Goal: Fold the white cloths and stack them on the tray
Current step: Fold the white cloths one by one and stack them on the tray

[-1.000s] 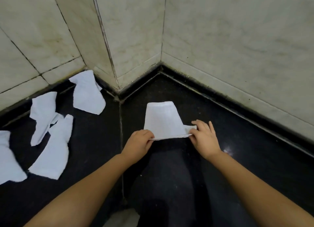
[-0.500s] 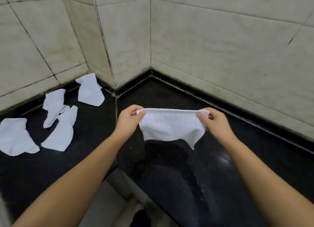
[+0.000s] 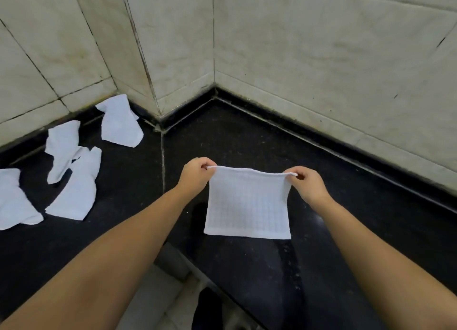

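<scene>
A white waffle-weave cloth point(image 3: 248, 203) hangs flat and square above the black counter point(image 3: 247, 137). My left hand point(image 3: 195, 172) pinches its top left corner and my right hand point(image 3: 306, 183) pinches its top right corner, stretching the top edge taut between them. Several crumpled white cloths lie on the counter to the left: one by the wall corner point(image 3: 120, 122), two overlapping ones point(image 3: 74, 176), and one at the left edge point(image 3: 12, 203). No tray is in view.
Pale tiled walls point(image 3: 321, 57) enclose the counter at the back and right, meeting in a corner. The counter's front edge point(image 3: 222, 287) runs diagonally below my arms, with the tiled floor point(image 3: 158, 302) and a dark shoe point(image 3: 207, 310) beneath.
The cloth has been lifted off the counter by its near edge and now hangs fully spread out. My hands rose and moved apart.
</scene>
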`<state>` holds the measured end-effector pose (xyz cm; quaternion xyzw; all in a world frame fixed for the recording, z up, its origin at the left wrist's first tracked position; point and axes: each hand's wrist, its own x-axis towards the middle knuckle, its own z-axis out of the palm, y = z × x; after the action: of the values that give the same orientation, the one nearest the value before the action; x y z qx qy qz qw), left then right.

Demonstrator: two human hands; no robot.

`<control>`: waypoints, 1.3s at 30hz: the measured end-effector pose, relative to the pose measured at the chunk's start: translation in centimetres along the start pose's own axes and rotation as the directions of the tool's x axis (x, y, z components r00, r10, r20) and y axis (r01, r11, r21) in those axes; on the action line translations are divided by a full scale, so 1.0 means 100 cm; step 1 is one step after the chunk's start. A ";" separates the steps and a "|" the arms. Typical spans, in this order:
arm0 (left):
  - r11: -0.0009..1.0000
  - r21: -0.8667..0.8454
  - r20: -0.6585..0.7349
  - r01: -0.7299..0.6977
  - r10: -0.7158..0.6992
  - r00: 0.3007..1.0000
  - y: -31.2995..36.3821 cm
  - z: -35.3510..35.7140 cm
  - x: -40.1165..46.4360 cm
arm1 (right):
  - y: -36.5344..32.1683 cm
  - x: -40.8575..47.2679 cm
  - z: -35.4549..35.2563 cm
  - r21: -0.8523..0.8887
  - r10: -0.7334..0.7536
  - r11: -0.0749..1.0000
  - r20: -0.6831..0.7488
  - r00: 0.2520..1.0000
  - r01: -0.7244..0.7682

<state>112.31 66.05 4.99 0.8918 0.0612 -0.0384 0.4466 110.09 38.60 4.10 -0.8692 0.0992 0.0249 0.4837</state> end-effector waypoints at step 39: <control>0.629 0.521 0.323 -0.577 0.481 0.815 -0.124 0.011 -0.072 | -0.048 0.031 0.158 -0.546 0.058 0.736 0.640 0.766 0.400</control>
<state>103.39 71.95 -4.60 0.9576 -0.2535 0.0093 0.1367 114.93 53.91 -0.70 -0.9289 -0.1660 0.2936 0.1529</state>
